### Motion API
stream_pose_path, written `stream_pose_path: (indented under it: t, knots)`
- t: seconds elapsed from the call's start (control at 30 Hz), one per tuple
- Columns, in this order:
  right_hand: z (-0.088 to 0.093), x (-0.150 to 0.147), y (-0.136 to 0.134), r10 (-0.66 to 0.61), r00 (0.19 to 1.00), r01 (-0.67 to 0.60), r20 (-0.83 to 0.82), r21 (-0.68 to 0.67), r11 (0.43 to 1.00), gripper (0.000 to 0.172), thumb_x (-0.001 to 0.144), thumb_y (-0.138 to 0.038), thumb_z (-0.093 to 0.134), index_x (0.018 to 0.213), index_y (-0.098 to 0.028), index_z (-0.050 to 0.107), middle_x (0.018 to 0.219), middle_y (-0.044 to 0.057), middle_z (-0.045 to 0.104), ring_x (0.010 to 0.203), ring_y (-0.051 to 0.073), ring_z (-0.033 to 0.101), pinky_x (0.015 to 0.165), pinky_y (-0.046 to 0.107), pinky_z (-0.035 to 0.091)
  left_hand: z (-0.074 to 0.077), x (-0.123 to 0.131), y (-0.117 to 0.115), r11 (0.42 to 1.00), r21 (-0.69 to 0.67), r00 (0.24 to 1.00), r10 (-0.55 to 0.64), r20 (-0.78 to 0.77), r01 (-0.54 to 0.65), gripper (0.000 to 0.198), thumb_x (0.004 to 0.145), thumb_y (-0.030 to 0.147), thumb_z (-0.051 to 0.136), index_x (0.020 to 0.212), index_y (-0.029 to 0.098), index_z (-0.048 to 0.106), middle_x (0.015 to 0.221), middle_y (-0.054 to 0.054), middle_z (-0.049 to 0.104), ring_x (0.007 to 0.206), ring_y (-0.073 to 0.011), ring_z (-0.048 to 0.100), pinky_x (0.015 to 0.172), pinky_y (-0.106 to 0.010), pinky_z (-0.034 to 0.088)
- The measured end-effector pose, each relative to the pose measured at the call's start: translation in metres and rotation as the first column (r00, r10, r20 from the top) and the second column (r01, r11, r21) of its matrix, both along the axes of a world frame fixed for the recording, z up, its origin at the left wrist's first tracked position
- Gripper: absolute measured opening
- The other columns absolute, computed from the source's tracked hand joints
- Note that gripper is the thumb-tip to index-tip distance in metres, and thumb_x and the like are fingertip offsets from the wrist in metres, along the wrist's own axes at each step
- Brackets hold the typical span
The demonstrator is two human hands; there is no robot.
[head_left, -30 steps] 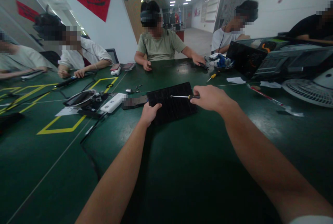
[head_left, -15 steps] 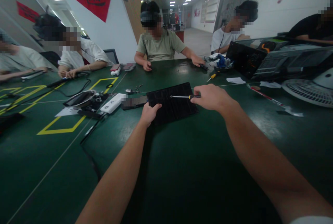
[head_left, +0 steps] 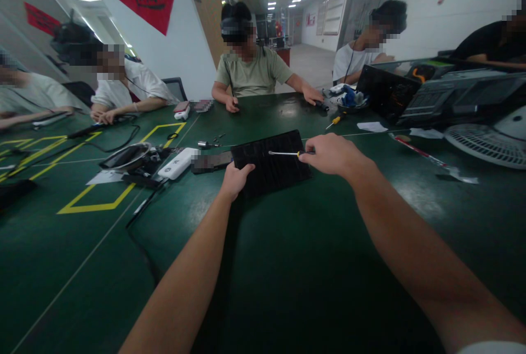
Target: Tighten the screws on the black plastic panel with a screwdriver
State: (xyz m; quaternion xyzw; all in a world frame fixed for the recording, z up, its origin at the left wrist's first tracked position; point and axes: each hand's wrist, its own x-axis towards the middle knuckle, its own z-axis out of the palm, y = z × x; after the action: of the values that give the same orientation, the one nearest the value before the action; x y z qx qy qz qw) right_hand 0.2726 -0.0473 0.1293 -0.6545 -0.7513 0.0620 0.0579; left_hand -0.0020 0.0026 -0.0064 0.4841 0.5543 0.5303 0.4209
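Two hands are working: left hand (head_left: 235, 178) is pinning the panel (head_left: 271, 162) steady, right hand (head_left: 329, 154) is gripping a screwdriver (head_left: 287, 153) against it.

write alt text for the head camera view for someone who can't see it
The person's right hand holds a screwdriver over a flat black panel that the left hand steadies on a green table. Other people sit working around the table.
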Motion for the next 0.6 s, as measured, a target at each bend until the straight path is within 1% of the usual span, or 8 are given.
stream_pose_path:
  t: [0.17,0.37,0.43,0.53,0.6]
  knots:
    - [-0.0012,-0.0013,0.001,0.003,1.0,-0.003,-0.001,-0.014,1.0,0.043,0.096,-0.055,0.051,0.104,-0.024,0.08,0.1,0.014,0.076,0.094,0.033,0.069,0.073,0.043,0.049,0.0021,0.0009,-0.0011,1.0,-0.005,1.0,0.006,-0.007,-0.006,0.039,0.059,0.037,0.083,0.091,0.016,0.075,0.089,-0.007,0.078,0.089,-0.0296,0.074,0.085,-0.042,0.057]
    - [-0.0013,-0.0014,0.0015,0.009,1.0,-0.008,0.004,-0.032,0.999,0.044,0.096,-0.055,0.05,0.104,-0.022,0.078,0.1,0.014,0.076,0.094,0.033,0.069,0.072,0.042,0.048,0.0001,-0.0005,0.0006,1.0,-0.005,1.0,0.002,-0.007,-0.002,0.037,0.06,0.036,0.082,0.091,0.017,0.075,0.087,-0.005,0.078,0.087,-0.0286,0.073,0.085,-0.041,0.057]
    - [-0.0015,-0.0013,0.0011,0.002,1.0,-0.002,-0.002,-0.024,1.0,0.04,0.094,-0.054,0.054,0.105,-0.023,0.076,0.098,0.013,0.075,0.093,0.033,0.068,0.072,0.042,0.047,0.0,-0.0006,0.0003,1.0,-0.007,1.0,0.002,-0.006,-0.002,0.037,0.06,0.036,0.082,0.091,0.017,0.075,0.087,-0.006,0.077,0.087,-0.0284,0.073,0.085,-0.041,0.057]
    - [-0.0023,-0.0008,0.0006,-0.009,1.0,0.009,-0.012,0.0,1.0,0.032,0.089,-0.048,0.062,0.107,-0.024,0.073,0.099,0.011,0.074,0.092,0.031,0.068,0.07,0.04,0.045,0.0005,-0.0004,-0.0002,1.0,-0.003,1.0,0.004,-0.004,-0.004,0.037,0.059,0.035,0.082,0.091,0.017,0.075,0.088,-0.006,0.077,0.087,-0.0285,0.073,0.085,-0.041,0.057]
    - [-0.003,-0.0004,0.0004,-0.008,1.0,0.009,-0.012,0.012,1.0,0.029,0.088,-0.046,0.064,0.105,-0.024,0.072,0.1,0.011,0.074,0.091,0.03,0.067,0.069,0.039,0.045,0.0002,-0.0003,0.0002,1.0,0.0,1.0,0.011,-0.009,-0.011,0.038,0.059,0.036,0.082,0.09,0.017,0.075,0.088,-0.006,0.077,0.088,-0.0284,0.073,0.085,-0.041,0.057]
